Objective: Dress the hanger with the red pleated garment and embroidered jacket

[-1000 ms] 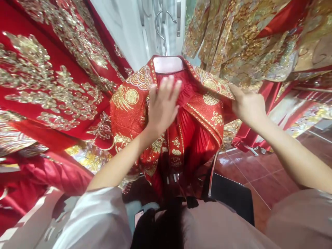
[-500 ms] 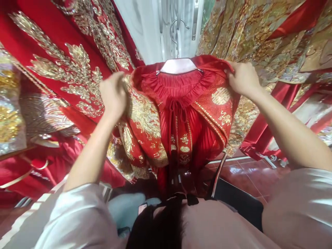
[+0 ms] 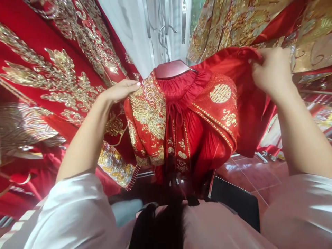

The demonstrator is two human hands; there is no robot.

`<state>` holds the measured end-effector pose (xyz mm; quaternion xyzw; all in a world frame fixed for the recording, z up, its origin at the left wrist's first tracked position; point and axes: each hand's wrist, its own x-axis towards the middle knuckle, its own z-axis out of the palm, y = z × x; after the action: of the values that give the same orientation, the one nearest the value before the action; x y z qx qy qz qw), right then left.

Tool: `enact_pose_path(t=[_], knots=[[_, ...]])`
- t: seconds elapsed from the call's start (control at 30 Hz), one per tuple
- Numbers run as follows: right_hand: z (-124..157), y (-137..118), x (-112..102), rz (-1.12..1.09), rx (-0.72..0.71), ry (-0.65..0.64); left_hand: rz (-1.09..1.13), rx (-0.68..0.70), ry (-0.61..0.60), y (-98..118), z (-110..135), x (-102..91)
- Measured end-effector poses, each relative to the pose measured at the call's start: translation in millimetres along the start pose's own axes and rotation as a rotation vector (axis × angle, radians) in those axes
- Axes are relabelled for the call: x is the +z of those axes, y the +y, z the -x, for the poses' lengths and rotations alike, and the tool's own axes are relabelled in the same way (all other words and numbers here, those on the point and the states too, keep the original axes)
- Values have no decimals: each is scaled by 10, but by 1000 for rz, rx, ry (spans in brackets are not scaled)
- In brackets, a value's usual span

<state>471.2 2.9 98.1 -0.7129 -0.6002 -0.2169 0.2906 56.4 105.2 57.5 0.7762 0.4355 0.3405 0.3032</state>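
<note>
A red jacket (image 3: 149,121) with gold embroidery hangs over a pleated red garment (image 3: 197,128) that is tied at the neck with a cord. Both are on a hanger with a metal hook (image 3: 163,39), whose pale top (image 3: 172,69) shows at the neckline. My left hand (image 3: 120,90) grips the jacket at its left shoulder, fingers laid over the cloth and the thumb hidden. Out to the right, my right hand (image 3: 273,71) is closed on the jacket's other edge and holds the plain red inner side stretched away from the hanger.
Red cloth with gold sequins (image 3: 61,69) hangs close on the left, and gold patterned garments (image 3: 233,24) hang at the upper right. Behind the hanger stands a white door frame (image 3: 178,31). A black flat-topped object (image 3: 233,200) stands on the red tiled floor (image 3: 249,176).
My right hand has moved outward to the right, drawing the jacket's edge away from the hanger. My left hand has shifted slightly along the left shoulder, and the hanger has tilted.
</note>
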Motion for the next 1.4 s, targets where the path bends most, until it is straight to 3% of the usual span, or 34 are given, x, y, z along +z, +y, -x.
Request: enact_pose_path(t=[0.1, 0.2, 0.33, 0.4, 0.47, 0.53, 0.6, 0.73, 0.8, 0.9, 0.97, 1.03, 1.17, 1.27, 1.4], knots=[[203, -271, -131, 170, -4, 52, 93, -37, -91, 20, 83, 22], [497, -673, -57, 244, -7, 52, 138, -64, -107, -34, 111, 97], [1065, -1209, 545, 81, -153, -170, 350, -35, -15, -209, 160, 191], [1292, -1381, 893, 4, -255, -249, 448, -6, 85, -266, 209, 167], [1383, -1454, 1091, -63, -284, -303, 453, -14, 121, -249, 266, 83], [1306, -1414, 1083, -134, -296, -345, 352, -55, 59, -137, 322, -21], [1063, -1278, 934, -211, -300, -308, 199, -49, 6, 53, 359, -79], [260, -943, 713, -399, -363, 2, -172, 122, 73, 467, 303, 46], [-127, -864, 773, -506, -477, -37, -324, 183, 95, 593, 212, 171], [-483, -882, 959, -678, -567, -219, -383, 164, 108, 661, 74, 301], [-579, -934, 1042, -762, -514, -229, -342, 111, 159, 676, 4, 320], [-620, -982, 1058, -841, -431, -147, -270, 88, 235, 708, -62, 296], [-678, -1019, 984, -958, -375, -21, -206, 141, 346, 786, -193, 219], [-692, -953, 922, -933, -406, -118, -281, 169, 354, 729, -195, 231], [-560, -674, 842, -873, -493, -363, -431, 155, 379, 514, 61, 367]])
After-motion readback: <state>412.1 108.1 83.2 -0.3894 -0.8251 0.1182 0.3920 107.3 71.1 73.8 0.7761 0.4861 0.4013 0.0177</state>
